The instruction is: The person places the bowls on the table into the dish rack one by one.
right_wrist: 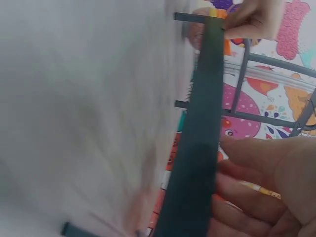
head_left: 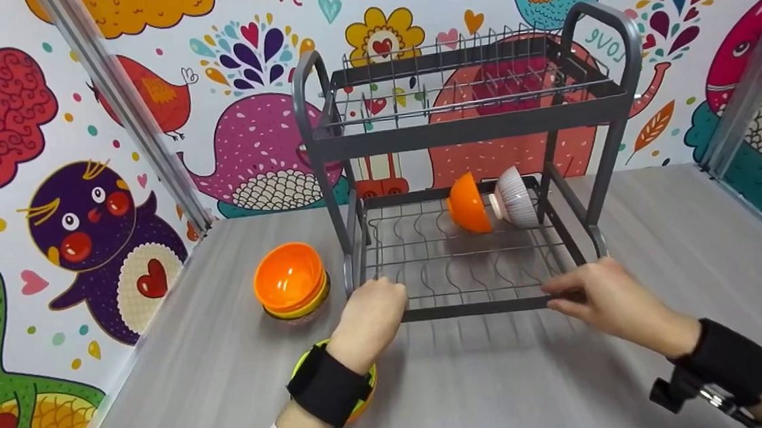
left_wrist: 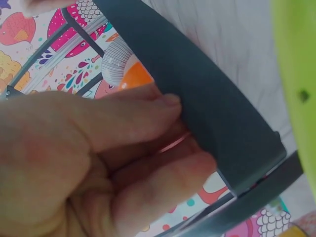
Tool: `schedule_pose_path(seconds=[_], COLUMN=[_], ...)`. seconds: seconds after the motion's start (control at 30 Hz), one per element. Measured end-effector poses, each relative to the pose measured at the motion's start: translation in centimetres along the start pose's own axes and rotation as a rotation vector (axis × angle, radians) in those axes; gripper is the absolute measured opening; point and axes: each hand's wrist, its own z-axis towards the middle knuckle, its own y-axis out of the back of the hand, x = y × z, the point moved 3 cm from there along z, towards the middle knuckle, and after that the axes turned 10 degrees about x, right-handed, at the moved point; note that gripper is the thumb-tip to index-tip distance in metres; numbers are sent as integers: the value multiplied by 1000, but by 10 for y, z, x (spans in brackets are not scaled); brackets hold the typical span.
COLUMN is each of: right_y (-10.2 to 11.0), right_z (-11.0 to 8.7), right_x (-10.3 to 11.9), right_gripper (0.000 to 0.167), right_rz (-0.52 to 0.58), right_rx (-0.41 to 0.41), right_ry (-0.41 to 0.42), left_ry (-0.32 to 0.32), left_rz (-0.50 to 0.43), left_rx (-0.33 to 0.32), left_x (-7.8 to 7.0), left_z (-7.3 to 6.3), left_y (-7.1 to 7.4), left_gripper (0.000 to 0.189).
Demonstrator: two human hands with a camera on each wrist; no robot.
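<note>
A dark grey two-tier dish rack [head_left: 477, 309] stands on the table. My left hand [head_left: 370, 320] holds the left end of its lower front bar, and the left wrist view shows thumb and fingers at the edge of that bar [left_wrist: 212, 98]. Toward the bar's other end, my right hand [head_left: 605, 297] grips it with thumb and fingers, as the right wrist view of the bar [right_wrist: 197, 128] also shows. On the lower tier an orange bowl [head_left: 468, 204] and a white striped bowl [head_left: 516, 196] stand on edge, side by side.
Left of the rack sits a stack of bowls [head_left: 288, 276], orange on top with yellow beneath. A lime-green bowl [head_left: 369, 385] lies partly hidden under my left wrist. Behind the rack rises a wall [head_left: 166, 27] with cartoon animals and metal corner posts.
</note>
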Motion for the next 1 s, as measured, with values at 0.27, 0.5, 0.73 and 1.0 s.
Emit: schedule_pose_path(seconds=[0.27, 0.5, 0.73, 1.0], right_y=[-10, -12, -11, -8], right_z=[-6, -6, -7, -4], right_x=[-2, -3, -4, -4], right_gripper=[20, 21, 22, 23], right_rz=[-138, -161, -168, -173], right_rx=[-99, -116, -153, -174], right_ry=[39, 64, 95, 138], left_ry=[-82, -105, 49, 117], left_rz=[-214, -399, -413, -386], left_rx=[152, 131, 114, 144], left_x=[13, 43, 73, 79], left_z=[-12, -34, -58, -71], left_y=[2, 17, 14, -8], left_gripper=[20, 21, 23, 35])
